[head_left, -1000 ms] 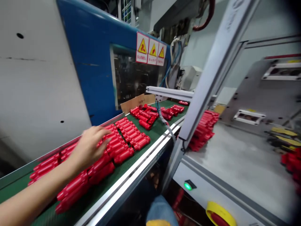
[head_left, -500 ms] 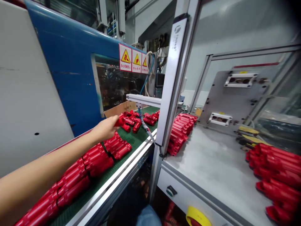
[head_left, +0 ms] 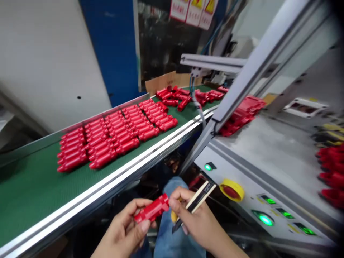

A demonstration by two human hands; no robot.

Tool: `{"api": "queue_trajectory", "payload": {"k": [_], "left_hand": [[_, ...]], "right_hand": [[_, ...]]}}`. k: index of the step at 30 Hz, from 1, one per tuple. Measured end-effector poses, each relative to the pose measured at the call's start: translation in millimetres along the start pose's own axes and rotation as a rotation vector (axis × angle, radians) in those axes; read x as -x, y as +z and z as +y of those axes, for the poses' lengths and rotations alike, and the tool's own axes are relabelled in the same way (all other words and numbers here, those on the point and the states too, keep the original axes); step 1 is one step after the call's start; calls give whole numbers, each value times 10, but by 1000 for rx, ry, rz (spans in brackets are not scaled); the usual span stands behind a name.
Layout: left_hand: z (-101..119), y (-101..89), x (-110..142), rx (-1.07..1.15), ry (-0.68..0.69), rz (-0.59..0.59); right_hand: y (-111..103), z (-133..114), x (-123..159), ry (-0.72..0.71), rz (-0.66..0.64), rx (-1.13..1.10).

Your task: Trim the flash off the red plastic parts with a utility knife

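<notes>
My left hand (head_left: 131, 229) grips a red ribbed plastic tube-shaped part (head_left: 153, 208) above my lap, fingers curled round its near end. Close on its right, my right hand (head_left: 189, 215) is closed round a utility knife (head_left: 197, 199) with a cream and black handle. The knife's dark tip points down and left, below the far end of the red part. Rows of similar red parts (head_left: 120, 129) lie side by side on the green conveyor belt (head_left: 32, 193). Further up the belt sits a loose jumble of red parts (head_left: 182, 96).
A metal rail (head_left: 118, 182) edges the belt. An aluminium post (head_left: 242, 79) slants up on the right, beside a grey workbench (head_left: 285, 143) carrying piles of red parts (head_left: 333, 172). A yellow-ringed red button (head_left: 232, 190) and lit green displays (head_left: 286, 213) face me.
The view has turned left and down. My left hand has come back from the belt to my lap with a red part. My right hand with the knife has come into view.
</notes>
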State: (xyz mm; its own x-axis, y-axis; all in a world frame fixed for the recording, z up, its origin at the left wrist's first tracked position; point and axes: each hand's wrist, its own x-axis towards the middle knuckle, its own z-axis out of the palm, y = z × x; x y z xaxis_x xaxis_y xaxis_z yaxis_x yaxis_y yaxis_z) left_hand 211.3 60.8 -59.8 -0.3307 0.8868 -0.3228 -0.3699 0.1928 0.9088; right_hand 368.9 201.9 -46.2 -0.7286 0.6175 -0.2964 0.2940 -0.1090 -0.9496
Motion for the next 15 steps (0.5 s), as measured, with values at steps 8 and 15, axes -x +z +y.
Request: {"api": "queue_trajectory", "payload": {"k": [8,15], "left_hand": [[-105,-131,154,219,-33,329],[-155,-193,115,161,14,338]], "right_hand": [[441,203,37,-30,166,35],[408,190,77,-224,249,366]]}}
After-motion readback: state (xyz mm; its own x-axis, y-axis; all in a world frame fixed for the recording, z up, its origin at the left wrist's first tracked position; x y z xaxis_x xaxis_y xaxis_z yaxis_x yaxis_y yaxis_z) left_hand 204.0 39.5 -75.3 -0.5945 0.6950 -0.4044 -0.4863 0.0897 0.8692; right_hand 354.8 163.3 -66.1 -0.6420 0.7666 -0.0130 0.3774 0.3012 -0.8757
